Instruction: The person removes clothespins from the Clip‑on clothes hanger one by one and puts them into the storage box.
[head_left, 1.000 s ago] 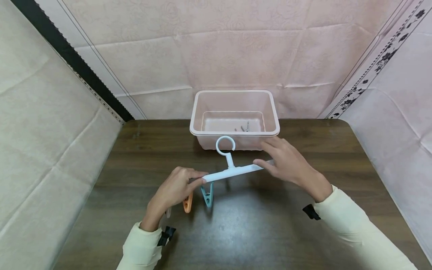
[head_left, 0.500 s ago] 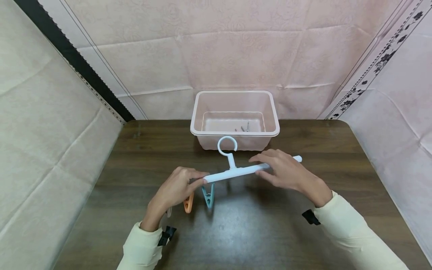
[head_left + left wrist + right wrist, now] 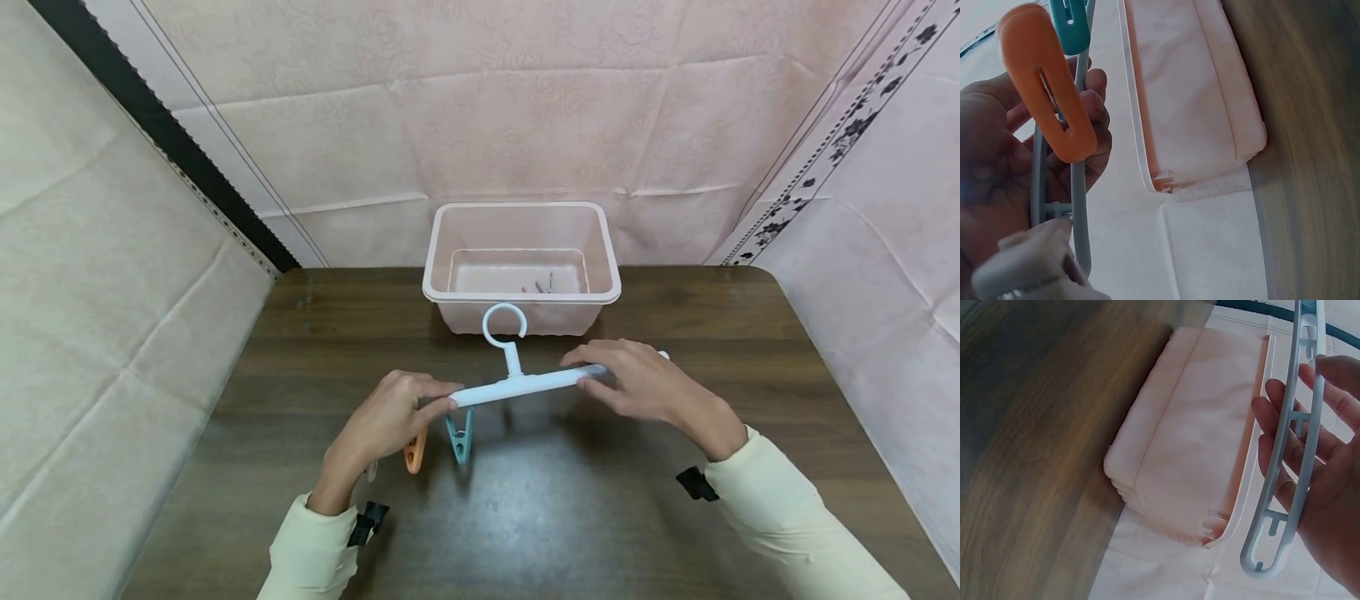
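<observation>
A pale blue plastic clip hanger (image 3: 517, 386) with a round hook is held above the table, its right end slightly farther back. My left hand (image 3: 390, 417) pinches its left part between thumb and fingers. My right hand (image 3: 645, 383) grips the bar right of the hook, thumb in front and fingers behind; the bar's tip shows beyond it. From the left half hang a teal clothespin (image 3: 461, 437) and an orange clothespin (image 3: 415, 451). A beige-grey clothespin (image 3: 1029, 262) hangs near the left wrist, mostly hidden in the head view. The right half (image 3: 1297, 462) carries no clothespin.
Behind the hanger, a light pink plastic bin (image 3: 522, 318) stands at the back of the dark wooden table (image 3: 525, 517). A few small, dark grey bits (image 3: 545, 285) show in its bottom, too small to identify. Patterned cloth walls (image 3: 525, 125) enclose the table.
My right hand has come down and toward me from near the bin's corner, closing its fingers around the hanger's right part. The left hand and the clothespins have hardly moved.
</observation>
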`<state>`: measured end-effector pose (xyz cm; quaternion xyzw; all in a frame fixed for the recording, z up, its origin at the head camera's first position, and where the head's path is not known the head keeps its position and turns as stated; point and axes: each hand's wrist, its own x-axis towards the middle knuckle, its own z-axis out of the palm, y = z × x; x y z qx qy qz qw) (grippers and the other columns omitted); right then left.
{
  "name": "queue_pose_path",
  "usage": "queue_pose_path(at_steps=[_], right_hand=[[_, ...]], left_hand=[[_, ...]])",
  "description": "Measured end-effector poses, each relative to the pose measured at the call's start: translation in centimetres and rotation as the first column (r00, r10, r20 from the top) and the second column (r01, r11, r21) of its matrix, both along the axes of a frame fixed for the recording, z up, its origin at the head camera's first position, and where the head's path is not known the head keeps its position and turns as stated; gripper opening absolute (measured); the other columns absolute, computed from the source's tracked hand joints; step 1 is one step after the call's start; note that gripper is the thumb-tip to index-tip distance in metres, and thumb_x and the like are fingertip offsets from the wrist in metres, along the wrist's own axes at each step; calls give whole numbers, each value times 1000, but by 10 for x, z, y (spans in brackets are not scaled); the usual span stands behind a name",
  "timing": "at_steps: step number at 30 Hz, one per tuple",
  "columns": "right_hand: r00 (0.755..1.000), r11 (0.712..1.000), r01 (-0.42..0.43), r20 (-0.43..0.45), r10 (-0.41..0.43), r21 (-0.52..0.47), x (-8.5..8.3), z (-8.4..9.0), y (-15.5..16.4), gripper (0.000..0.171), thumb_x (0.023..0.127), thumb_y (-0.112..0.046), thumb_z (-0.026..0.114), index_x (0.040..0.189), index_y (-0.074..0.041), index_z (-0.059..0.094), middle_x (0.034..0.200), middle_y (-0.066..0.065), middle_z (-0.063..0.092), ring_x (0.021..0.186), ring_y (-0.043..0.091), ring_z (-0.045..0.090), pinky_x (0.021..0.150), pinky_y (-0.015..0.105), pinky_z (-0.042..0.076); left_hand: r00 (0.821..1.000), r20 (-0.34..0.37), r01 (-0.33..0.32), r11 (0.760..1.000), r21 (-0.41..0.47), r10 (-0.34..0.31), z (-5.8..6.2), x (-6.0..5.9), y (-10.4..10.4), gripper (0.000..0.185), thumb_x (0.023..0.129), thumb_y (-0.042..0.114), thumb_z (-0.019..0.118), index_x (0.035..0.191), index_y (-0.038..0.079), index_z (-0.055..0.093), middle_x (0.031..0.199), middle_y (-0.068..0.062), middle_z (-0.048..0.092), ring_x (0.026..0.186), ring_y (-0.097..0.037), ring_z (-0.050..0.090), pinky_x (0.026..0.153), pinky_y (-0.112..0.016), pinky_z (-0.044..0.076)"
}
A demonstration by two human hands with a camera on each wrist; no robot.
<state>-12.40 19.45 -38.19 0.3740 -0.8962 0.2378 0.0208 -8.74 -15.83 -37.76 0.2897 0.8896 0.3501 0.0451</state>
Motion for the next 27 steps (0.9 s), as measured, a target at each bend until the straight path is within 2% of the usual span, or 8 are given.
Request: queue_pose_path(at_steps=[11, 20, 27], right_hand=[[999, 998, -48, 23, 49, -41, 0, -2, -1, 26, 91, -11, 72, 115, -20, 71, 103, -16, 64, 81, 4, 57, 69, 32, 47], [999, 997, -26, 40, 29, -69, 5, -4, 0, 25, 92, -17, 74, 116, -22, 72, 101, -17, 64, 79, 4, 55, 68, 31, 46], [1000, 995, -11, 28, 14, -97, 9, -7, 2, 24, 91, -15, 75, 114, -23, 72, 96, -17, 63, 77, 4, 54, 66, 30, 45]], left_hand=[[1000, -24, 3, 1000, -8, -3, 0, -2, -4, 25, 93, 13, 72, 117, 7, 75, 93, -1, 73, 56, -5, 49, 48, -25, 42], [999, -32, 12, 1000, -17, -12, 2, -3, -4, 26, 93, 13, 72, 118, 8, 75, 92, 0, 72, 52, -4, 44, 46, -25, 39], [997, -61, 35, 999, -32, -37, 2, -6, -4, 27, 93, 16, 73, 119, 8, 74, 98, -3, 73, 55, -3, 46, 48, -25, 41]])
